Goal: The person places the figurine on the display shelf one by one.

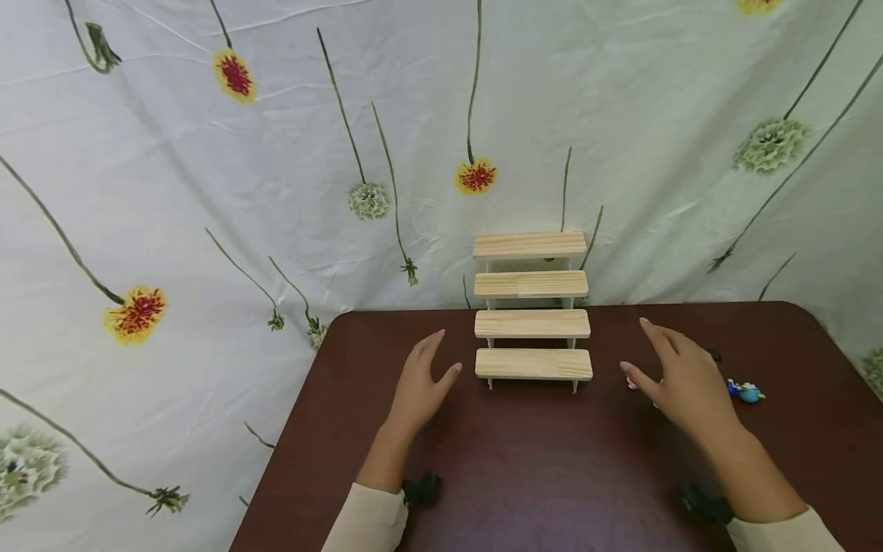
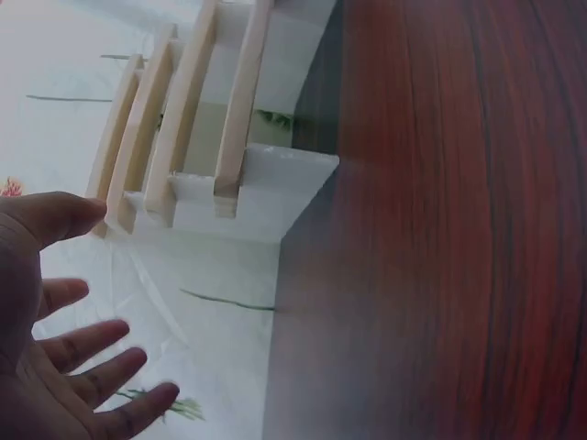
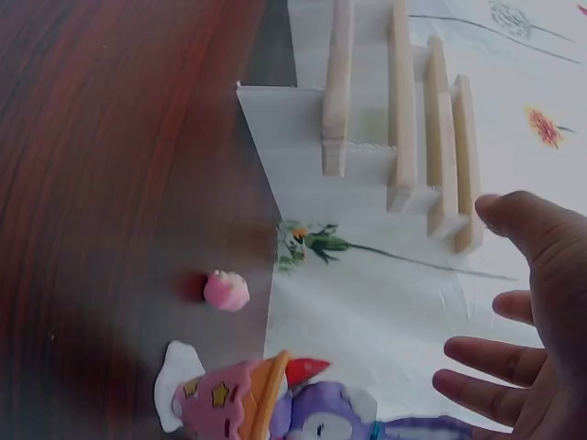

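A stepped display stand [image 1: 533, 324] with several pale wooden treads on white side panels stands at the table's back edge. Left of its lowest tread, my left hand [image 1: 417, 389] hovers with fingers spread and nothing in its grasp. My right hand [image 1: 686, 387] is held out on the other side, thumb apart from the fingers, also holding nothing. Small figurines lie around and partly behind the right hand. They include a pink one [image 3: 227, 291], a pink cone-shaped one with stars [image 3: 218, 399] beside a purple character [image 3: 328, 412], and a blue one [image 1: 746, 392].
The dark reddish-brown table [image 1: 538, 460] has rounded back corners. Close behind it hangs a white cloth [image 1: 297, 169] printed with flowers and stems. A small dark object [image 1: 714, 354] lies beyond the right hand. Black camera straps circle both wrists.
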`<state>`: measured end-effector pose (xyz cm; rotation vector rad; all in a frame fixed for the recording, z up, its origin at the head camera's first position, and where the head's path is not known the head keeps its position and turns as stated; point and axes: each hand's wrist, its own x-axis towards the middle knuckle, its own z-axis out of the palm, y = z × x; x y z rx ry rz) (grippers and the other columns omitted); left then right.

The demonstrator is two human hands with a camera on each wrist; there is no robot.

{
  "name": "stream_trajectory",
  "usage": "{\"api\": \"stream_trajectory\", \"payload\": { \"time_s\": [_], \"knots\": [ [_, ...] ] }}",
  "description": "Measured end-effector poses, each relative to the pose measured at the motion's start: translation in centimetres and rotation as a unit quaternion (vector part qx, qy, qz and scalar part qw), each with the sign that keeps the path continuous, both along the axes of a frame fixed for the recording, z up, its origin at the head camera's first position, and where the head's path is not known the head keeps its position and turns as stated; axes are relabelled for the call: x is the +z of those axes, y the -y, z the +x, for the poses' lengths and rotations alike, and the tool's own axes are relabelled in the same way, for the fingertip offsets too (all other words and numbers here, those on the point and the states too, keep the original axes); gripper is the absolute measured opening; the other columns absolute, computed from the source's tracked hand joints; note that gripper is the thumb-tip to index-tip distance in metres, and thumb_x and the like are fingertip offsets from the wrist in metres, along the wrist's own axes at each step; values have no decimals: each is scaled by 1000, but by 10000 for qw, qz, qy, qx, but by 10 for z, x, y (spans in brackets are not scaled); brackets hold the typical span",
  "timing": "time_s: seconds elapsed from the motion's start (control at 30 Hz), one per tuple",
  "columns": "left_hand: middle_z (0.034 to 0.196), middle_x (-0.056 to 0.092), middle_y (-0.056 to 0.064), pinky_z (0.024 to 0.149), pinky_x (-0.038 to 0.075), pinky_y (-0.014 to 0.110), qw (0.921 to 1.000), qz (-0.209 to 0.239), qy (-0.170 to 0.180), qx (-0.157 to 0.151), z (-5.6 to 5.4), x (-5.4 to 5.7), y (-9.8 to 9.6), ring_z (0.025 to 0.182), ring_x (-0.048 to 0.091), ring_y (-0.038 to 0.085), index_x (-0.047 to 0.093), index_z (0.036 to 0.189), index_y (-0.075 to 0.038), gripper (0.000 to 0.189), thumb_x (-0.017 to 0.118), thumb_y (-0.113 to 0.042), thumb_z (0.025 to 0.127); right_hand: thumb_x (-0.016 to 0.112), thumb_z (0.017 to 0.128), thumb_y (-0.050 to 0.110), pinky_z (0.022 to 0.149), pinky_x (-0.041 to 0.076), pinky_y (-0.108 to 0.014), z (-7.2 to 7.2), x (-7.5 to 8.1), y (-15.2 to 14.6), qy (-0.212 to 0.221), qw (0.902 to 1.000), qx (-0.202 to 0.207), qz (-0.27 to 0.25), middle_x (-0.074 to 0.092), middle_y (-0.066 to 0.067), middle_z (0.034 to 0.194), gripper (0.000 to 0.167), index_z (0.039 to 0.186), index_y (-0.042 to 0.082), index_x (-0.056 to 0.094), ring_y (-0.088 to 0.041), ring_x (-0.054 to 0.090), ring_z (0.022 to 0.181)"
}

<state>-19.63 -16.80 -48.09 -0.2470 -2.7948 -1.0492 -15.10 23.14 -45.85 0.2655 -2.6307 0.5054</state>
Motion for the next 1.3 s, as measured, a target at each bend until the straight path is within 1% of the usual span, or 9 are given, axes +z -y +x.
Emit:
{"api": "stream_trajectory", "payload": {
  "time_s": [0.1,0.27,0.33,0.43,0.57,0.83,1.0,1.13,1.3],
  "knots": [
    [154,46,6,113,42,53,9996,287,45,-30,0,0,0,142,47,30,45,153,-24,64,70,-36,96,79,88,29,93,42,-70,4,2,-4,137,9996,-130,-193,58,-31,130,71,146,2,49,-52,56,115],
    [150,51,6,103,50,52,9980,579,234,39,0,-4,-2,130,56,36,52,148,-23,55,70,-33,97,70,96,33,95,39,-70,9,1,-14,552,9966,-231,-574,55,-33,133,61,144,0,51,-53,52,118],
    [146,54,8,102,51,51,9971,704,296,20,1,-7,-3,126,58,37,54,146,-22,52,70,-30,97,67,98,34,93,40,-68,11,-1,-18,657,9949,-257,-719,55,-32,132,60,144,0,51,-53,52,116],
    [140,58,11,101,52,49,9958,844,342,-11,2,-12,-6,124,60,34,55,145,-20,50,70,-27,97,65,99,35,90,42,-66,13,-3,-22,789,9922,-331,-907,55,-32,130,59,143,0,51,-52,52,115],
    [136,61,12,99,54,47,9945,977,361,-62,3,-19,-12,121,61,31,57,144,-18,49,69,-26,98,65,99,33,86,44,-65,16,-7,-24,853,9907,-395,-982,56,-31,127,58,143,-1,50,-51,53,113],
    [137,61,12,97,55,43,9941,988,352,-260,4,-34,-25,122,62,27,54,146,-12,51,67,-26,99,68,98,30,79,47,-63,23,-17,-25,841,9884,-567,-1128,56,-30,124,56,139,-4,52,-49,55,109],
    [140,58,13,97,56,42,9930,1079,337,-350,4,-39,-31,123,62,28,49,150,-10,56,67,-24,99,67,99,30,84,45,-64,25,-24,-29,958,9838,-685,-1354,57,-31,127,58,142,-4,49,-51,54,115],
    [146,54,14,99,55,43,9878,1412,545,-367,4,-41,-34,127,61,29,42,155,-13,62,66,-24,99,66,99,32,89,42,-65,26,-26,-32,1072,9779,-721,-1644,59,-31,129,65,147,-6,42,-52,53,118],
    [147,53,12,102,54,43,9849,1510,780,-341,4,-46,-36,131,58,28,36,158,-13,65,64,-30,101,68,98,29,89,41,-63,28,-34,-36,1032,9753,-741,-1805,60,-32,130,69,148,-7,38,-54,54,117]
  ]
}}
